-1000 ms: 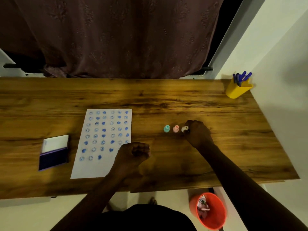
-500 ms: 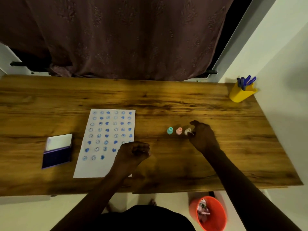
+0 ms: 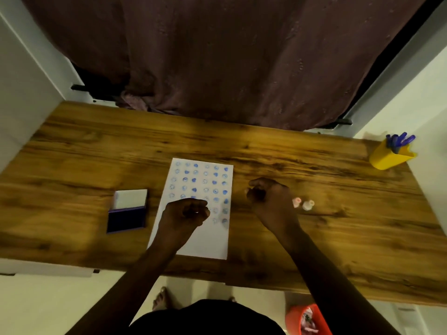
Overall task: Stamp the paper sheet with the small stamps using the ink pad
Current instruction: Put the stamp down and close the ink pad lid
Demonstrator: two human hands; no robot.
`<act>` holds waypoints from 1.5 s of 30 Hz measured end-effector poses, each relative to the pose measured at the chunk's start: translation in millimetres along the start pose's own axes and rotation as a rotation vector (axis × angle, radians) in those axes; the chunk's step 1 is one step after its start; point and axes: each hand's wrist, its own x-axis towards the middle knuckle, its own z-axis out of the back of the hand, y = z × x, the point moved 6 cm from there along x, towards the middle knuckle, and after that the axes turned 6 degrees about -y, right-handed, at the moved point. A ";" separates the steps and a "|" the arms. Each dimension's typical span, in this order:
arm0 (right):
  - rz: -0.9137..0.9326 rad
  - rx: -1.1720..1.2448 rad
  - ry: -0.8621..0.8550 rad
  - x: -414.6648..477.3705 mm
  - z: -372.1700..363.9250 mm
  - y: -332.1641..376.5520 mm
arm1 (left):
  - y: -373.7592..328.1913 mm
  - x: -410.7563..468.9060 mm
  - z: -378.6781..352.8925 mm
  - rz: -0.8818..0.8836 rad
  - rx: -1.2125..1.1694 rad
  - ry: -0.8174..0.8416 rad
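Note:
The white paper sheet (image 3: 205, 240) lies mid-table, its upper part filled with rows of blue stamp marks. My left hand (image 3: 185, 213) rests on the sheet as a closed fist with nothing visible in it. The open ink pad (image 3: 127, 218), with its dark blue pad and white lid, sits left of the sheet. My right hand (image 3: 267, 198) hovers just right of the sheet, fingers pinched shut. The teal stamp is out of sight, apparently inside that pinch. A pink stamp (image 3: 296, 202) and a white stamp (image 3: 307, 205) stand on the table right of the hand.
A yellow pen holder (image 3: 387, 158) with blue pens stands at the table's far right corner. A dark curtain (image 3: 217, 56) hangs behind the table. An orange bin (image 3: 294, 319) sits on the floor under the front edge. White walls flank both ends.
My right hand left the white stamp and moved left past the pink one toward the sheet. The teal stamp is no longer visible. The left fist stayed on the paper. The camera view shifted.

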 end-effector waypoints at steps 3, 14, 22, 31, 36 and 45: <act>0.001 0.045 0.079 -2.4 -37.4 31.5 | 14.7 5.4 37.7 0.017 0.004 -0.052; 0.045 0.078 0.269 -8.6 -164.0 120.7 | 70.4 31.9 185.2 -0.008 0.104 -0.249; -0.019 -0.019 0.379 -7.8 -237.2 145.1 | 84.6 59.2 235.7 -0.088 0.336 -0.338; -0.117 -0.089 0.359 -4.9 -267.4 144.0 | 97.0 72.0 237.2 -0.043 0.326 -0.203; -0.136 -0.110 0.341 -5.3 -273.9 143.2 | 92.4 73.3 238.4 -0.081 0.318 -0.207; -0.093 -0.014 0.282 -14.3 -272.4 145.4 | 91.5 72.9 235.2 -0.093 0.427 -0.188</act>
